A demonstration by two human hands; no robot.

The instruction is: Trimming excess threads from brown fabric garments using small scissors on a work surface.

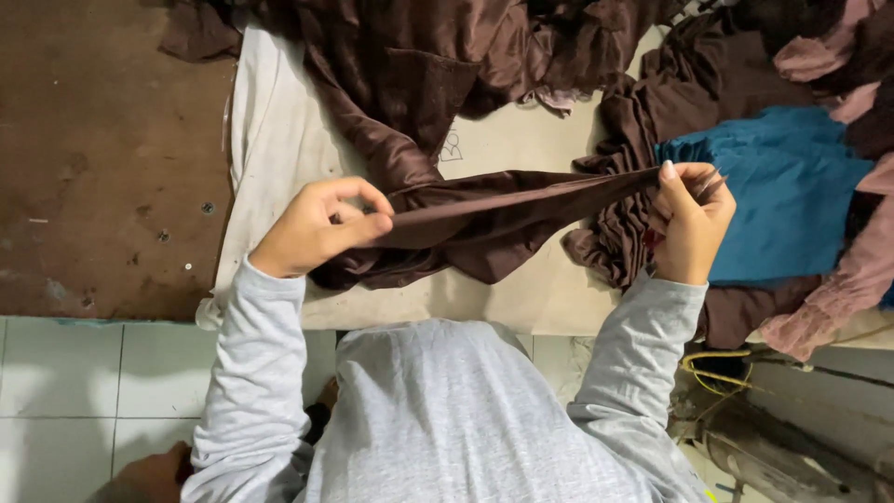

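Head view: left hand (317, 226) and right hand (691, 222) both pinching taut brown cloth (503, 210).

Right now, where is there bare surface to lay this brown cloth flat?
Bare: the brown board on the far left, and the white cover beside it. A small patch lies under the brown cloth. The right side is crowded with the teal cloth and pink cloth.

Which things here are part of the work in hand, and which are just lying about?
In hand:
- brown satin cloth, stretched between both hands
- left hand, pinching one end
- right hand, pinching the other end

Lying about:
- blue fabric
- pink fabric
- dark brown pile
- pale table cover
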